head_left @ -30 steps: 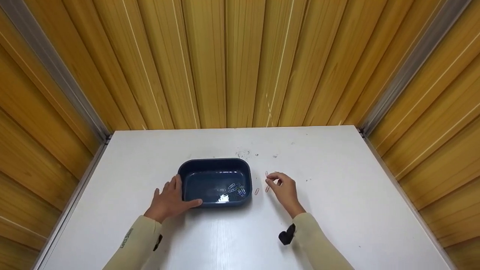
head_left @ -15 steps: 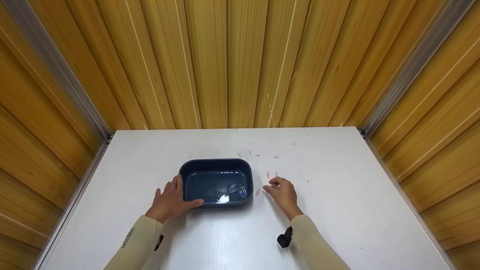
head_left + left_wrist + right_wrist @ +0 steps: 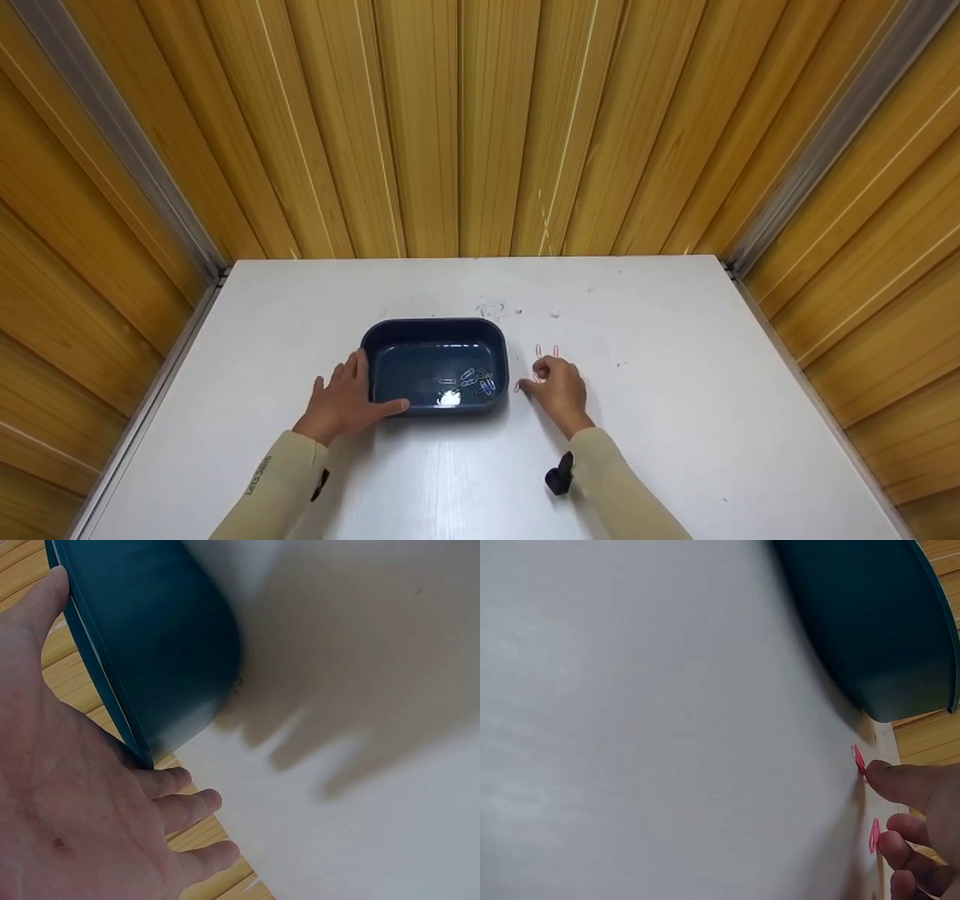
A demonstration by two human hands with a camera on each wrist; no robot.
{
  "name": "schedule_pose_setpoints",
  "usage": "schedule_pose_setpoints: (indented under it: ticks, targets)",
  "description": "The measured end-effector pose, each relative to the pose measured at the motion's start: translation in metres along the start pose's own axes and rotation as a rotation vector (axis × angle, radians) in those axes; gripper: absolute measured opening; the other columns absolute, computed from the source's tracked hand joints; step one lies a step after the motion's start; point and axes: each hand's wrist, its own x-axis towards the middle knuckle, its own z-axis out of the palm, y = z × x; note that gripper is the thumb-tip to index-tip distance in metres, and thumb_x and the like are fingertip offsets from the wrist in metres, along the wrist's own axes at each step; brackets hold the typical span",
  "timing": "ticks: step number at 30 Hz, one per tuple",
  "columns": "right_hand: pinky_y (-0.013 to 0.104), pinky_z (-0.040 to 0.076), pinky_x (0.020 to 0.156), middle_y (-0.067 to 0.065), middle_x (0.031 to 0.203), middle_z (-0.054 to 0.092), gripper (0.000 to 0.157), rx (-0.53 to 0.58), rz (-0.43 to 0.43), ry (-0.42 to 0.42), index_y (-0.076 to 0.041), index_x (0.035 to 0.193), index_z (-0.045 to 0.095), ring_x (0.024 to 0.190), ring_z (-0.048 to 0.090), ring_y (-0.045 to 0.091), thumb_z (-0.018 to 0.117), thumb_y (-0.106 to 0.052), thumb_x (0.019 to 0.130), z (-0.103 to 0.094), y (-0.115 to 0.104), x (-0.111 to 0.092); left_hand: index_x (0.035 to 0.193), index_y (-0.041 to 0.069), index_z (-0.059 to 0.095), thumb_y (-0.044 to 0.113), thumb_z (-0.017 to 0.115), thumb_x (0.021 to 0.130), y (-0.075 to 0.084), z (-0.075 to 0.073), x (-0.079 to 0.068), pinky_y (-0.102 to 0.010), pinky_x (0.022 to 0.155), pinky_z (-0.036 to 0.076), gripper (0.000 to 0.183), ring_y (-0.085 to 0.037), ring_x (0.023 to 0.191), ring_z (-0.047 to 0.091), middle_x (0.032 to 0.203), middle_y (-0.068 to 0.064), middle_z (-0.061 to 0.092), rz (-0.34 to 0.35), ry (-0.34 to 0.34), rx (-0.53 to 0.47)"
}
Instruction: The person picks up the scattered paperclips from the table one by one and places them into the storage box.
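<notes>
A dark blue rectangular dish (image 3: 435, 411) stands on the white table with several paper clips (image 3: 468, 374) inside, gathered toward its right end. My left hand (image 3: 341, 401) rests against its left side, thumb on the front rim; the left wrist view shows the fingers (image 3: 191, 810) straight and spread past the rim. Right of the dish, my right hand (image 3: 559, 390) is low over the table, thumb and fingers apart. Its thumb tip touches one pink-red paper clip (image 3: 857, 757), and a fingertip is right at a second paper clip (image 3: 874, 836).
Two more red paper clips (image 3: 556, 350) lie just beyond the right hand. Dark marks (image 3: 491, 307) speckle the table (image 3: 675, 390) behind the dish. Wood-patterned panels (image 3: 420, 127) enclose the back and both sides. A black wrist camera (image 3: 558, 480) hangs at the right sleeve.
My right hand has moved left and toward me, from the far paper clips to the ones nearer the dish. The left hand and the dish stay in place.
</notes>
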Motion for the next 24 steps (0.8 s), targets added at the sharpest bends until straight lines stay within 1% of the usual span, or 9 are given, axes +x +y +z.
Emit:
schedule_pose_setpoints:
  ticks: [3, 7, 13, 15, 19, 24]
  targets:
    - [0.034, 0.043, 0.072, 0.001, 0.083, 0.065, 0.026, 0.004, -0.005, -0.013, -0.011, 0.086, 0.068, 0.08, 0.055, 0.018, 0.085, -0.023, 0.07, 0.0008, 0.0001, 0.0008, 0.153, -0.006, 0.007, 0.077, 0.06, 0.074, 0.0004, -0.0004, 0.0, -0.068, 0.114, 0.009, 0.126, -0.045, 0.146, 0.018, 0.159, -0.026, 0.015, -0.007, -0.003, 0.005]
    - [0.034, 0.042, 0.073, 0.002, 0.082, 0.064, 0.023, 0.014, -0.012, -0.005, -0.011, 0.088, 0.069, 0.079, 0.054, 0.018, 0.083, -0.023, 0.074, 0.0015, -0.0005, 0.0012, 0.153, -0.006, 0.007, 0.076, 0.06, 0.074, 0.0015, 0.0002, 0.0005, -0.068, 0.115, 0.009, 0.125, -0.045, 0.146, 0.018, 0.159, -0.025, 0.015, -0.011, -0.002, 0.003]
    - [0.035, 0.043, 0.072, 0.002, 0.082, 0.062, 0.03, -0.025, -0.034, -0.01, -0.011, 0.088, 0.069, 0.078, 0.053, 0.019, 0.086, -0.027, 0.07, 0.0032, -0.0009, 0.0001, 0.153, -0.005, 0.007, 0.076, 0.061, 0.074, 0.0033, 0.0014, 0.0004, -0.068, 0.115, 0.009, 0.125, -0.044, 0.146, 0.018, 0.159, -0.025, 0.016, -0.011, -0.003, 0.0]
    - [0.035, 0.043, 0.072, 0.001, 0.082, 0.061, 0.029, -0.03, -0.04, -0.015, -0.011, 0.089, 0.069, 0.078, 0.053, 0.019, 0.086, -0.024, 0.069, 0.0024, -0.0009, -0.0001, 0.153, -0.006, 0.007, 0.075, 0.061, 0.075, 0.004, 0.0012, 0.0005, -0.068, 0.114, 0.009, 0.124, -0.045, 0.146, 0.018, 0.159, -0.025, 0.016, -0.007, -0.005, -0.003]
    - [0.035, 0.042, 0.074, 0.0, 0.079, 0.063, 0.022, -0.011, -0.041, -0.015, -0.012, 0.089, 0.071, 0.078, 0.053, 0.019, 0.084, -0.016, 0.071, -0.0002, -0.0007, 0.0008, 0.153, -0.005, 0.007, 0.076, 0.06, 0.074, 0.0044, 0.0002, 0.0007, -0.068, 0.115, 0.009, 0.125, -0.044, 0.146, 0.018, 0.16, -0.025, 0.015, -0.003, -0.006, -0.002]
    - [0.038, 0.044, 0.079, -0.001, 0.08, 0.067, 0.019, 0.023, -0.022, -0.032, -0.012, 0.09, 0.073, 0.081, 0.056, 0.018, 0.08, -0.008, 0.073, -0.0025, 0.0014, 0.0029, 0.153, -0.005, 0.007, 0.079, 0.058, 0.073, 0.0037, -0.0005, 0.0015, -0.067, 0.115, 0.009, 0.127, -0.043, 0.147, 0.018, 0.16, -0.025, 0.015, -0.006, -0.009, 0.006]
